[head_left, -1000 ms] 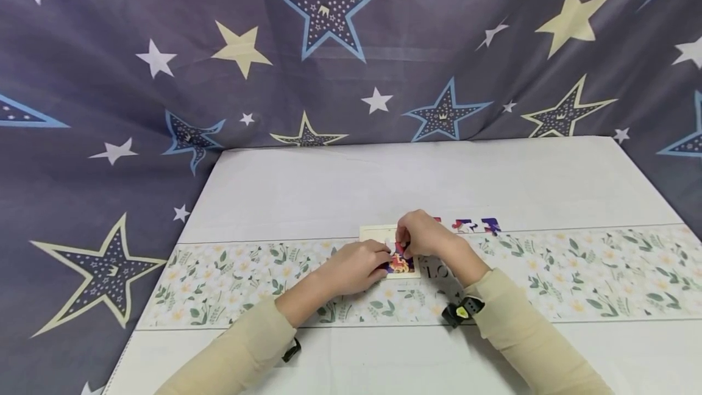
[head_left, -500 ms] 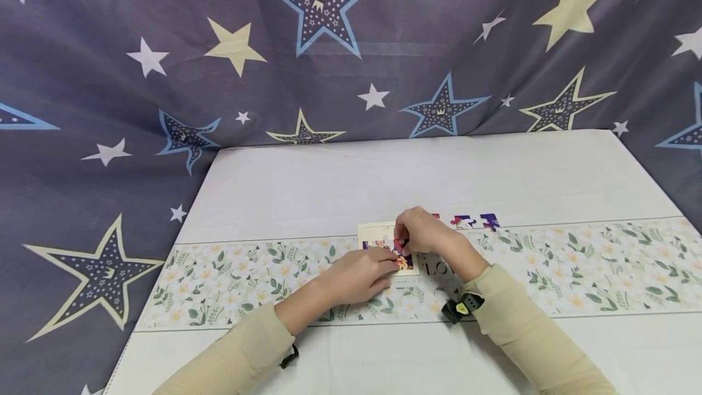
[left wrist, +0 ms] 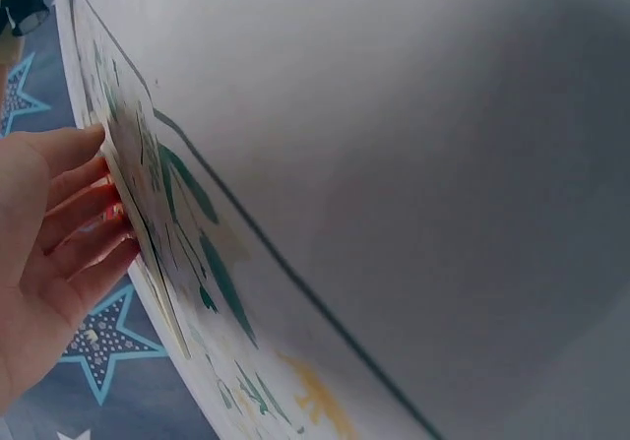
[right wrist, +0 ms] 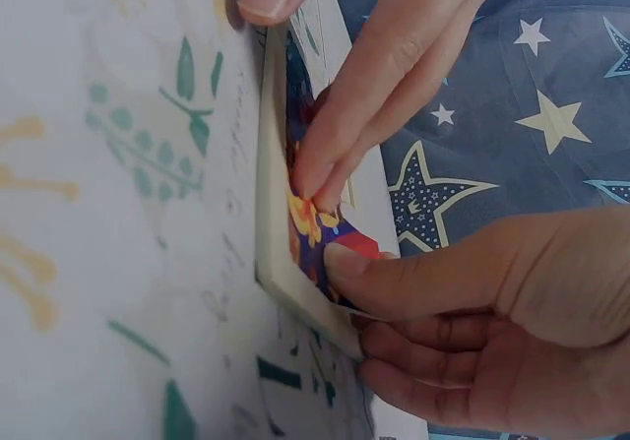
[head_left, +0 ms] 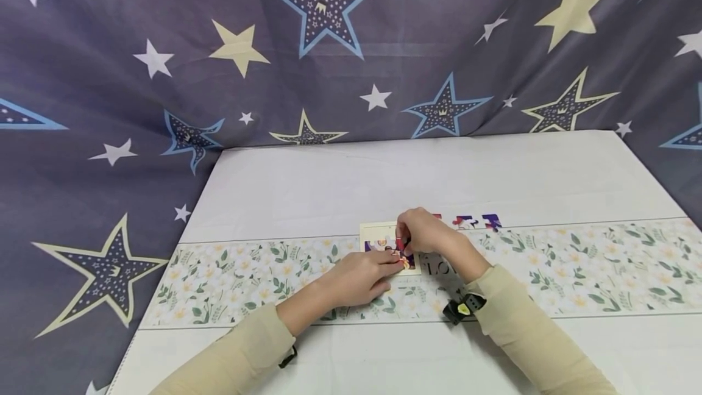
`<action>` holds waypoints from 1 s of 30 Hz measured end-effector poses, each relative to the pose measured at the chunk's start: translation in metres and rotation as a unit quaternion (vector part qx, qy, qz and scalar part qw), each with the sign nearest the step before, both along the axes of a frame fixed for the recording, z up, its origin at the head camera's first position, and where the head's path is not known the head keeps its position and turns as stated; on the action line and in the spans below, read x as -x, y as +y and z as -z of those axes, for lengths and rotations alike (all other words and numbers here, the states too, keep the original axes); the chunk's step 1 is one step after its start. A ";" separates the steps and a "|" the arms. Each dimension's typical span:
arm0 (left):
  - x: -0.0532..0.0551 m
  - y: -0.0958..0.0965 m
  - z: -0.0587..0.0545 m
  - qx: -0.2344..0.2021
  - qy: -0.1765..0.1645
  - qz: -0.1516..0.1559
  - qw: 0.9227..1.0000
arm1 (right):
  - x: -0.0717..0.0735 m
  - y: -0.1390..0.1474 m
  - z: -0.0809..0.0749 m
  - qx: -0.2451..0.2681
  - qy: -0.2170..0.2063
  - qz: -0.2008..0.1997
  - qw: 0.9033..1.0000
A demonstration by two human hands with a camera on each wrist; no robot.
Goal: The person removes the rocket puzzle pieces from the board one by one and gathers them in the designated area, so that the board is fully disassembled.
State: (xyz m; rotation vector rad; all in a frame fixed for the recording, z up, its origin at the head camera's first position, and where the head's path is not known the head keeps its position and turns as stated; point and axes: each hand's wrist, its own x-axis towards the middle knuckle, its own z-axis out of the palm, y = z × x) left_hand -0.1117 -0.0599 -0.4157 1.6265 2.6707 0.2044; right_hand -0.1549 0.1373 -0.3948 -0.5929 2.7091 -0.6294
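A small jigsaw puzzle in a cream tray [head_left: 377, 228] lies on the flowered strip at mid-table, its near part filled with purple, red and orange pieces. My left hand [head_left: 359, 274] reaches in from the left, its fairly straight fingertips resting on the placed pieces. At the tray's right side my right hand [head_left: 430, 233] pinches a red and purple puzzle piece [right wrist: 356, 244]. In the right wrist view the thumb lies on that piece, and the other fingers curl by the tray's edge. The left wrist view shows the left hand [left wrist: 59, 233] over the tray, with little of the pieces visible.
Beyond the right hand lie loose puzzle pieces: a red one [head_left: 437, 216] partly hidden, a red, white and purple one [head_left: 465, 222], and a purple one [head_left: 491, 221]. The white table [head_left: 307, 181] ends against a star-patterned curtain [head_left: 340, 78].
The left hand's fingers have slid slightly right across the puzzle, uncovering pieces at its left. The right hand stays at the tray's right side. The head view has shifted a little.
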 end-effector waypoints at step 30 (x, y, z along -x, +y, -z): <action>0.003 -0.001 0.001 -0.007 -0.028 -0.013 1.000 | -0.012 0.027 0.013 0.156 -0.026 0.055 0.986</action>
